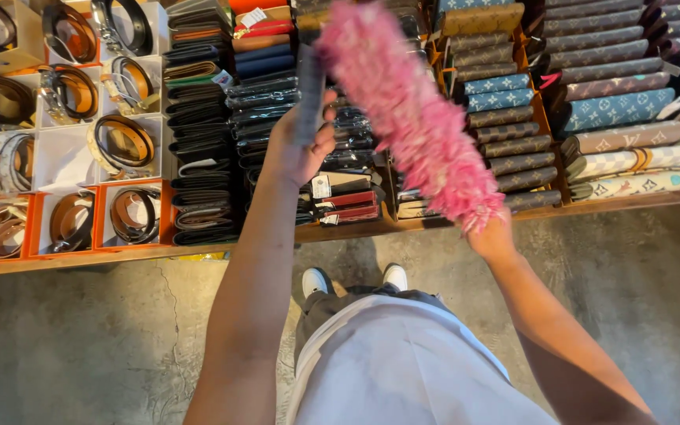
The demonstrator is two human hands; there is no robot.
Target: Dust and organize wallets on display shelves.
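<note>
My left hand (299, 145) is raised over the display and grips a dark flat wallet (308, 93) held on edge. My right hand (491, 236) holds the base of a fluffy pink duster (415, 110); the fingers are mostly hidden by its fibres. The duster slants up and to the left, and its tip lies against the top of the wallet. Below both hands, rows of wallets (261, 94) stand stacked on a wooden display table (308, 232).
Coiled belts (123, 142) lie in white and orange boxes at the left. Patterned long wallets (615, 110) fill the right side of the table. My white shoes (316, 279) stand on the grey concrete floor (80, 338) close to the table's edge.
</note>
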